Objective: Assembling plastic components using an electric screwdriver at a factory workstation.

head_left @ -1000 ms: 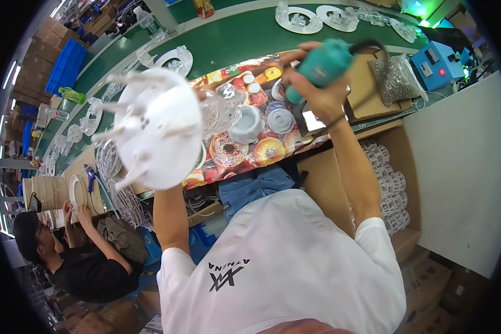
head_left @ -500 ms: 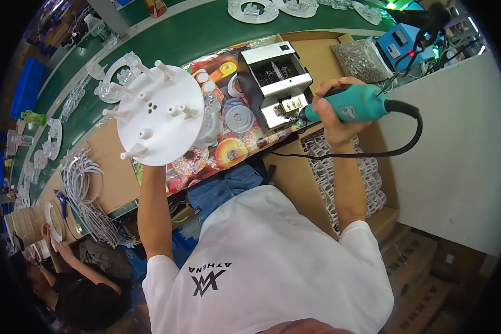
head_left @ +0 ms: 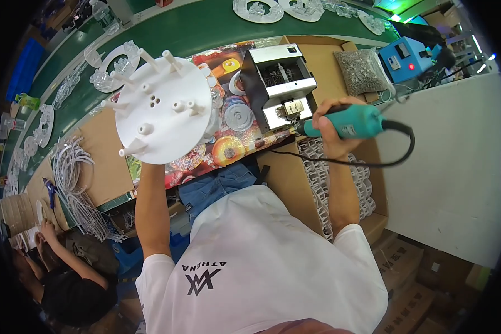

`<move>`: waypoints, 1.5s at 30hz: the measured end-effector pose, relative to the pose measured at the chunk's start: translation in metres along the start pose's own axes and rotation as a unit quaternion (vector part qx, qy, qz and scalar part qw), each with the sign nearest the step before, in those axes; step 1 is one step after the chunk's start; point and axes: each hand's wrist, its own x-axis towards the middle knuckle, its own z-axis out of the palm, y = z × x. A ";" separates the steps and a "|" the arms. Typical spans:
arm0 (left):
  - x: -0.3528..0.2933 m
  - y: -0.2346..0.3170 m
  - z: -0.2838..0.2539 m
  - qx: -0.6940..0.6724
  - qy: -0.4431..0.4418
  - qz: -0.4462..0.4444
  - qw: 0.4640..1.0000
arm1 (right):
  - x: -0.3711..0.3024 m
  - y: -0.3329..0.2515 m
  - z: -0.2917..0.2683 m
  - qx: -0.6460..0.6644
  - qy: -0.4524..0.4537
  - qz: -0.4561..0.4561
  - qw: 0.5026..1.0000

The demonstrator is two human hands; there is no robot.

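two bare arms reach over a green workbench, and the right hand has its fingers wrapped around a teal cylindrical power screwdriver with a black cord. the screwdriver lies nearly level, its dark tip beside the lower front edge of a black-and-silver metal screw feeder; whether the two touch is hard to make out. at the person's left, a large round white plastic disc faces the camera, slightly tilted, with several white pegs standing out from it and a cluster of small dark holes near its middle. the left forearm runs up behind the disc, which hides the left hand, so i cannot tell how its fingers are set. a clear plastic part shows past the disc's edge. between disc and feeder, a round translucent lid rests on a colourful food-printed mat. beyond the right hand, a clear bag of small greyish pieces lies on brown cardboard, near a blue box with a red light.
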 end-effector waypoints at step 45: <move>0.056 -0.054 0.008 0.272 0.001 -0.068 0.960 | 0.179 -0.167 0.199 0.135 -0.175 -0.097 0.970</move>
